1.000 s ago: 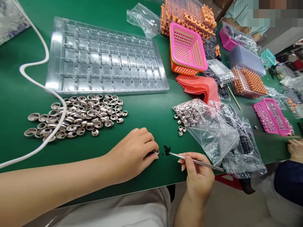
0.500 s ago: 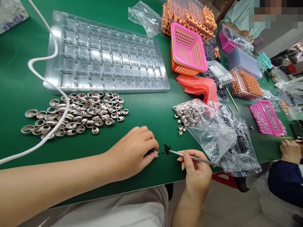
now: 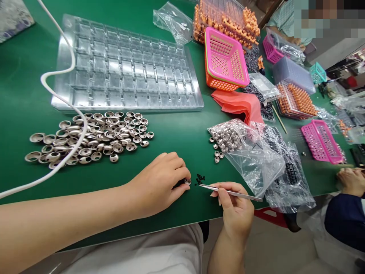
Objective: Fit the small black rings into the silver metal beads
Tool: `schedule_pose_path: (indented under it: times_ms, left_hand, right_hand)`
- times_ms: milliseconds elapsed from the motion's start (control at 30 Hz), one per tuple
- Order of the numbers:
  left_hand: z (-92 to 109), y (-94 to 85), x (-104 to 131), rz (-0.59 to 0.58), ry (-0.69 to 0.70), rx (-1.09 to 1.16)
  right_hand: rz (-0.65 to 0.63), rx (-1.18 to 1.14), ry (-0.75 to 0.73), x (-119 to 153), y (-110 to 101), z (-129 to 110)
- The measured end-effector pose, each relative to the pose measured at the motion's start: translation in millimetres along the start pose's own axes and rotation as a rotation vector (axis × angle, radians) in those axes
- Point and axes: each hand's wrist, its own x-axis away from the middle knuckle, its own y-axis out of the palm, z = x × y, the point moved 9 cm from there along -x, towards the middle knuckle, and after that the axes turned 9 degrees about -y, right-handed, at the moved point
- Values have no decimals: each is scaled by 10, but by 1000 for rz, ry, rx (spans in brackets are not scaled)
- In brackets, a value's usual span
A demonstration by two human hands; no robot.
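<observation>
Between thumb and index finger, my left hand [image 3: 164, 182] pinches a small silver metal ring [image 3: 187, 182] just above the green table [image 3: 176, 133]. My right hand [image 3: 235, 205] is closed on metal tweezers [image 3: 228, 191], held almost level. Their tips touch the lower edge of a little cluster of tiny black pieces [image 3: 200, 177], just right of the ring. Whether the tips grip a piece is too small to tell. A large heap of similar silver rings [image 3: 99, 137] lies beyond my left forearm.
A clear compartment tray [image 3: 128, 72] stands behind the heap, and a white cable [image 3: 81, 140] crosses both. Rightward are a plastic bag of metal rings [image 3: 228, 137], stacked pink and orange baskets [image 3: 226, 57] and red sheets [image 3: 239, 102]. A co-worker's hand [image 3: 352, 180] rests at the far right.
The tweezers have shifted slightly left and down, from the right side of the black pieces to their lower edge. My left hand keeps its pinch on the ring, almost still.
</observation>
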Motion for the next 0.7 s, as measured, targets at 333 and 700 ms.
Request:
schedule_pose_path:
  times_ms: [333, 700]
  left_hand:
    - [-1, 0, -8, -9, -4, 9]
    - [-28, 20, 13, -13, -24, 53]
  right_hand:
    - [65, 60, 41, 6, -53, 34]
    - [-27, 95, 9, 36, 27, 18]
